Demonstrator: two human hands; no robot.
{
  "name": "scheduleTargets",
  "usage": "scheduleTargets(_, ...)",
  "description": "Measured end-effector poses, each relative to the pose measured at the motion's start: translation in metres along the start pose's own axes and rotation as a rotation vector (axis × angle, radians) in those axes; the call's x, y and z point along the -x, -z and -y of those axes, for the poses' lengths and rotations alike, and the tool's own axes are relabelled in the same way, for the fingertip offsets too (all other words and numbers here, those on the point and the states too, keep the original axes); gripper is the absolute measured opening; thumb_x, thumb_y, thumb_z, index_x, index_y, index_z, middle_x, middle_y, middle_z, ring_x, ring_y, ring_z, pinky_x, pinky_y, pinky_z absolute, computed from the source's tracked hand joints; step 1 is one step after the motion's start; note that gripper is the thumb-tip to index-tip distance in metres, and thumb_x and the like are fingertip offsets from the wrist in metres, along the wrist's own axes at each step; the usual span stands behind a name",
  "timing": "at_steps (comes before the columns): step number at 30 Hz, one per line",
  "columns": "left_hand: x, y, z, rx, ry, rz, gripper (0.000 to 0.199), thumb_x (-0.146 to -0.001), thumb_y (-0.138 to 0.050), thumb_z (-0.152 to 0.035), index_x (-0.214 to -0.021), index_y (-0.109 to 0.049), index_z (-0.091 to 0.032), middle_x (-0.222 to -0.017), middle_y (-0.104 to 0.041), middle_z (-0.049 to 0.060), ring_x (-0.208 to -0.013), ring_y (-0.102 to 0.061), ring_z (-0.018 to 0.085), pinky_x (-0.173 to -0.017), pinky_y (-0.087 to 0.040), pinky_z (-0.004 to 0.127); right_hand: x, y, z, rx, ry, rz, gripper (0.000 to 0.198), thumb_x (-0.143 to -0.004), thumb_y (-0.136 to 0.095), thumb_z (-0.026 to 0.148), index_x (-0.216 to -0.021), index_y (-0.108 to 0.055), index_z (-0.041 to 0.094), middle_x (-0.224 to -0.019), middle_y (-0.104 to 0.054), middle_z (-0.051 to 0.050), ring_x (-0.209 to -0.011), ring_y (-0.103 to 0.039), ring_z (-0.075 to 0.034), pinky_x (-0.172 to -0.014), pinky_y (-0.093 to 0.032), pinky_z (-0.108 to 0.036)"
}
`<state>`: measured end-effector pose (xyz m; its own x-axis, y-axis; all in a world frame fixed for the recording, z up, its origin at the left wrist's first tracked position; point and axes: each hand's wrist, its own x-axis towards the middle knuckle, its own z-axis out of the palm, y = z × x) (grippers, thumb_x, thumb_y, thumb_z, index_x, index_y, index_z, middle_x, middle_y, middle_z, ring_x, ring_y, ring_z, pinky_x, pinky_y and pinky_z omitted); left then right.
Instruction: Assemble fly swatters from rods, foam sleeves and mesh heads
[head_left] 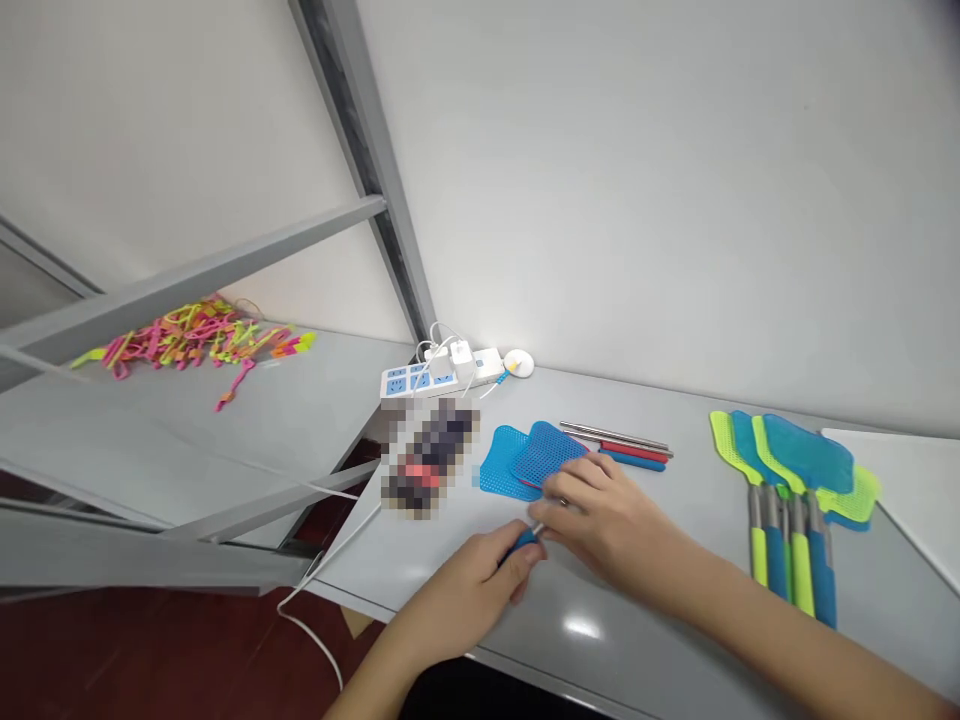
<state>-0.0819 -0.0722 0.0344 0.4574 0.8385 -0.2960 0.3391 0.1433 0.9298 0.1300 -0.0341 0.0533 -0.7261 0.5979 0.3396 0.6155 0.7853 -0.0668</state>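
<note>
My left hand (487,575) is closed around a blue handle (523,541) with a short metal rod (540,527) coming out of its far end. On that rod, the bent fingers of my right hand (600,510) are closed, partly hiding it. Just beyond my fingers lie two blue perforated fly swatter heads (501,462), overlapping, with a bit of red showing under the upper one. Behind my right hand rest thin metal rods (600,432), a red handle (626,450) and another blue handle (634,461).
Several assembled yellow-green and blue fly swatters (799,460) lie at the right, beside a white board (900,460). A power strip (420,380) with white chargers stands by the wall. Grey frame bars (225,265) cross the left, before a colourful pile (187,335). A blurred item (431,460) lies left.
</note>
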Motion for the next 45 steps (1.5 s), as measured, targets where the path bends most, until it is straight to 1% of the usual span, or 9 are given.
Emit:
scheduleTargets(4, -0.005, -0.003, 0.020, 0.337, 0.124, -0.116, 0.039, -0.096, -0.041, -0.056, -0.090, -0.054, -0.020, -0.060, -0.032, -0.008, -0.052, -0.029, 0.010, -0.048, -0.026, 0.021, -0.019, -0.024, -0.011, 0.114, -0.245, -0.033, 0.059, -0.093, -0.056, 0.037, -0.145, -0.039, 0.015, -0.147, -0.044, -0.019, -0.135, -0.038, -0.036, -0.107, -0.033, -0.053)
scheduleTargets(8, 0.002, -0.014, 0.040, 0.535, 0.156, -0.202, 0.043, -0.093, -0.044, -0.063, -0.087, -0.051, -0.021, -0.055, -0.024, -0.010, -0.048, -0.019, 0.009, -0.043, -0.016, 0.021, -0.008, -0.054, -0.015, 0.127, -0.386, 0.063, 0.079, -0.092, -0.052, 0.052, -0.151, -0.027, 0.006, -0.157, -0.027, -0.023, -0.145, -0.025, -0.037, -0.110, -0.032, -0.055)
scheduleTargets(20, 0.001, -0.020, 0.044, 0.498, 0.051, -0.286, 0.044, -0.092, -0.046, -0.062, -0.082, -0.051, -0.019, -0.053, -0.025, -0.010, -0.048, -0.019, 0.008, -0.045, -0.016, 0.021, 0.009, -0.076, 0.003, 0.256, -0.290, 0.009, 0.038, -0.098, -0.046, 0.024, -0.129, -0.060, 0.006, -0.137, -0.057, -0.022, -0.128, -0.053, -0.033, -0.110, -0.033, -0.056)
scheduleTargets(26, 0.010, -0.023, 0.048, 0.552, 0.003, -0.354, 0.044, -0.092, -0.045, -0.062, -0.081, -0.049, -0.020, -0.055, -0.023, -0.010, -0.048, -0.018, 0.008, -0.045, -0.017, 0.020, 0.020, -0.053, 0.005, 0.273, -0.230, -0.104, 0.034, -0.092, -0.046, 0.006, -0.121, -0.063, 0.012, -0.120, -0.069, -0.015, -0.111, -0.063, -0.028, -0.109, -0.030, -0.057)
scheduleTargets(31, 0.015, -0.026, 0.041, 0.250, -0.039, -0.338, 0.042, -0.097, -0.040, -0.057, -0.082, -0.051, -0.019, -0.057, -0.024, -0.008, -0.052, -0.024, 0.010, -0.049, -0.020, 0.023, 0.041, -0.002, 0.002, 0.098, -0.458, -0.424, 0.013, -0.092, -0.054, 0.020, -0.099, -0.065, 0.020, -0.095, -0.073, -0.005, -0.088, -0.067, -0.022, -0.098, -0.042, -0.048)
scheduleTargets(34, 0.010, -0.032, 0.031, 0.099, -0.077, -0.319, 0.040, -0.097, -0.040, -0.054, -0.080, -0.051, -0.019, -0.059, -0.026, -0.007, -0.055, -0.027, 0.011, -0.052, -0.022, 0.024, 0.064, 0.017, 0.010, -0.111, -0.870, -0.670, 0.017, -0.085, -0.065, 0.038, -0.089, -0.063, 0.021, -0.085, -0.070, -0.004, -0.078, -0.066, -0.021, -0.071, -0.051, -0.035)
scheduleTargets(38, -0.007, -0.049, 0.018, 0.008, -0.140, -0.222, 0.040, -0.098, -0.040, -0.051, -0.073, -0.046, -0.020, -0.060, -0.030, -0.006, -0.056, -0.029, 0.012, -0.054, -0.024, 0.025, 0.090, 0.018, 0.023, -0.591, -1.340, -1.028, 0.025, -0.087, -0.059, 0.046, -0.084, -0.055, 0.022, -0.062, -0.059, 0.002, -0.051, -0.056, -0.016, -0.048, -0.045, -0.029)
scheduleTargets(42, -0.022, -0.069, 0.011, -0.119, -0.208, -0.119, 0.041, -0.098, -0.042, -0.048, -0.067, -0.039, -0.021, -0.056, -0.030, -0.006, -0.053, -0.031, 0.012, -0.053, -0.022, 0.026, 0.102, 0.008, 0.027, -0.872, -1.376, -1.265, 0.026, -0.089, -0.053, 0.040, -0.071, -0.043, 0.024, -0.049, -0.045, 0.008, -0.040, -0.044, -0.012, -0.043, -0.041, -0.029)
scheduleTargets(45, -0.027, -0.074, 0.009, -0.246, -0.259, -0.080, 0.036, -0.098, -0.043, -0.045, -0.070, -0.047, -0.021, -0.058, -0.038, -0.005, -0.054, -0.037, 0.013, -0.055, -0.024, 0.027, 0.105, 0.003, 0.028, -0.853, -1.379, -1.255, 0.033, -0.091, -0.051, 0.044, -0.067, -0.043, 0.023, -0.049, -0.046, 0.006, -0.041, -0.043, -0.011, -0.043, -0.040, -0.028)
